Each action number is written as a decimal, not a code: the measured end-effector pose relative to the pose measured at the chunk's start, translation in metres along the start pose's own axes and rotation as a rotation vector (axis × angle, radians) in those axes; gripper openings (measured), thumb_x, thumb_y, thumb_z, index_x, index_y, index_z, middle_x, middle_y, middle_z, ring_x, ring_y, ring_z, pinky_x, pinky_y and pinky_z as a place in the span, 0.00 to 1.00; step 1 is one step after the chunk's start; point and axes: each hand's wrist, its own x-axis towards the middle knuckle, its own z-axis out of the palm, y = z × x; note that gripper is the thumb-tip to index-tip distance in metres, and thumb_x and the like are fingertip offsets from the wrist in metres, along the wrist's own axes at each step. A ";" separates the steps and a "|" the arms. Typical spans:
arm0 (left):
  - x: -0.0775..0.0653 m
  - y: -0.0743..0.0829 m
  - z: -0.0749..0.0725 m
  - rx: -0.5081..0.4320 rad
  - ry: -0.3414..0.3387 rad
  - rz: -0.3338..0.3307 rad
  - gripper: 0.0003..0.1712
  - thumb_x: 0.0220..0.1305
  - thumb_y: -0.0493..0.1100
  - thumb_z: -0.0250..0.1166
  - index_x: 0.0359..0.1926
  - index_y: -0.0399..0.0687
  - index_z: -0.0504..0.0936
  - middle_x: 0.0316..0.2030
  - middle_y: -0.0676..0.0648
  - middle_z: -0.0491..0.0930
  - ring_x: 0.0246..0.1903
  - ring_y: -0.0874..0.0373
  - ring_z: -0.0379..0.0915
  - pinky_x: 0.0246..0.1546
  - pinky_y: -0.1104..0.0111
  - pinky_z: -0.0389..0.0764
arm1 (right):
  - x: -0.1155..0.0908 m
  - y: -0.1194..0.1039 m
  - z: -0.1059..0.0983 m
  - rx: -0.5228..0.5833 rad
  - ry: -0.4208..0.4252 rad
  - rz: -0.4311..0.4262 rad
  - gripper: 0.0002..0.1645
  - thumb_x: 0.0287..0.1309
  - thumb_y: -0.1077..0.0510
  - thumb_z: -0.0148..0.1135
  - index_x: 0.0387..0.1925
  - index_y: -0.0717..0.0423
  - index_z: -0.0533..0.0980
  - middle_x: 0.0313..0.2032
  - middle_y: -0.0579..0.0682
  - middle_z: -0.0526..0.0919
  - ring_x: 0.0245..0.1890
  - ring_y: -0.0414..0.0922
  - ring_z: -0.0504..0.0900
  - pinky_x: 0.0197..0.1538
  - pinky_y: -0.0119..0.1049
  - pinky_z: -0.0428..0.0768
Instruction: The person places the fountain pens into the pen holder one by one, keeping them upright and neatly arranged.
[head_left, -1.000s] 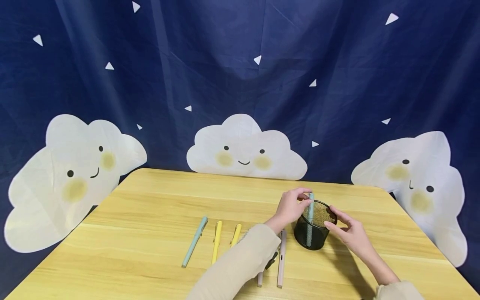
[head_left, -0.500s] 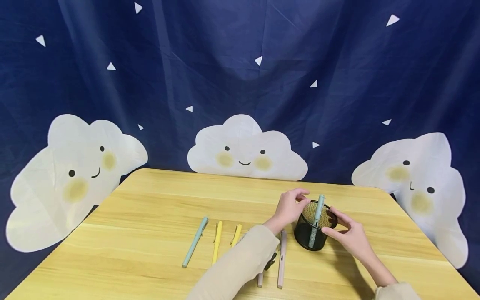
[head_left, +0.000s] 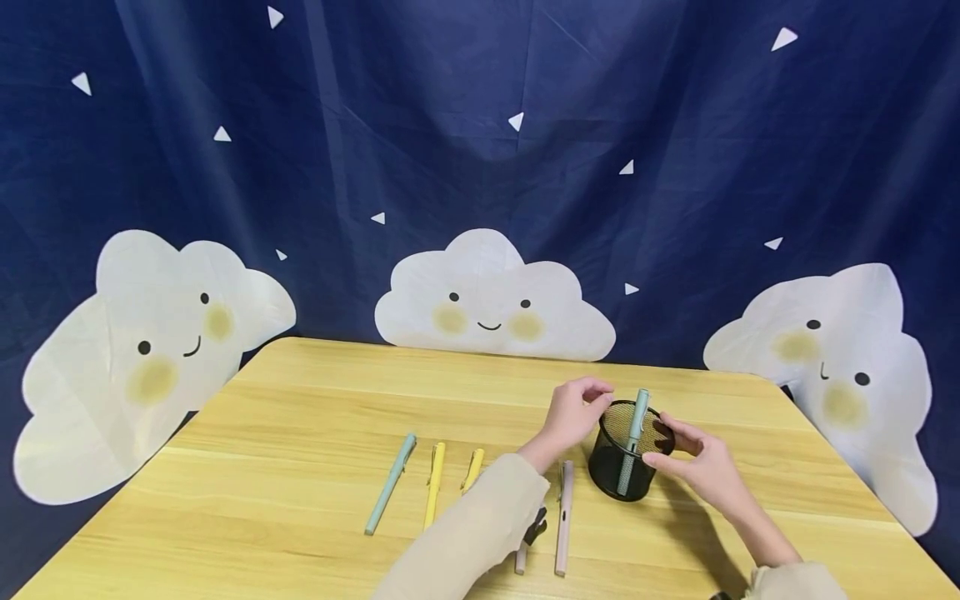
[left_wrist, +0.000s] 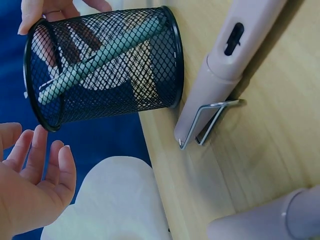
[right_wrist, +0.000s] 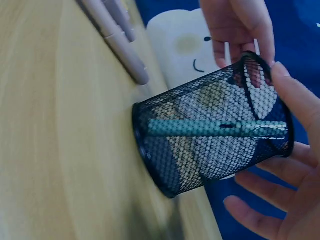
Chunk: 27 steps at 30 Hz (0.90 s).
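A black mesh pen holder (head_left: 609,477) stands upright on the table's right half. Inside it leans a teal pen (head_left: 638,412), its clip end sticking up above the rim and tilted to the right. The right hand (head_left: 702,468) holds the holder's rim from the right, thumb on the near side and fingers round the far side. At the left of the rim is the left hand (head_left: 572,415), its fingers loosely bent; the left wrist view shows this hand (left_wrist: 37,187) with nothing in it, fingertips right by the rim.
On the wooden table (head_left: 315,400), left of the holder, lie another teal pen (head_left: 391,485), two yellow pens (head_left: 434,483) and two pale pink pens (head_left: 564,521). The left sleeve (head_left: 472,525) partly covers some of them. A blue curtain (head_left: 450,167) with clouds hangs behind.
The left hand has let go of the teal pen, which has tipped to the right inside the holder. That hand has then drawn slightly left; the right hand has kept its hold.
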 end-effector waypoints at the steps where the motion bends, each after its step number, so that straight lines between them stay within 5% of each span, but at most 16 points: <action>1: 0.000 -0.001 -0.001 -0.003 0.002 -0.003 0.07 0.57 0.36 0.60 0.35 0.38 0.82 0.28 0.50 0.81 0.28 0.67 0.72 0.30 0.80 0.71 | 0.000 -0.001 -0.001 -0.009 -0.011 0.009 0.36 0.46 0.60 0.67 0.55 0.72 0.65 0.51 0.65 0.71 0.43 0.23 0.68 0.44 0.15 0.65; 27: -0.004 0.012 -0.033 -0.092 0.004 -0.044 0.06 0.56 0.36 0.61 0.33 0.38 0.82 0.26 0.50 0.81 0.26 0.68 0.72 0.28 0.79 0.72 | -0.001 -0.003 -0.003 0.023 -0.047 0.060 0.38 0.48 0.59 0.66 0.58 0.70 0.62 0.53 0.65 0.70 0.44 0.22 0.66 0.43 0.17 0.68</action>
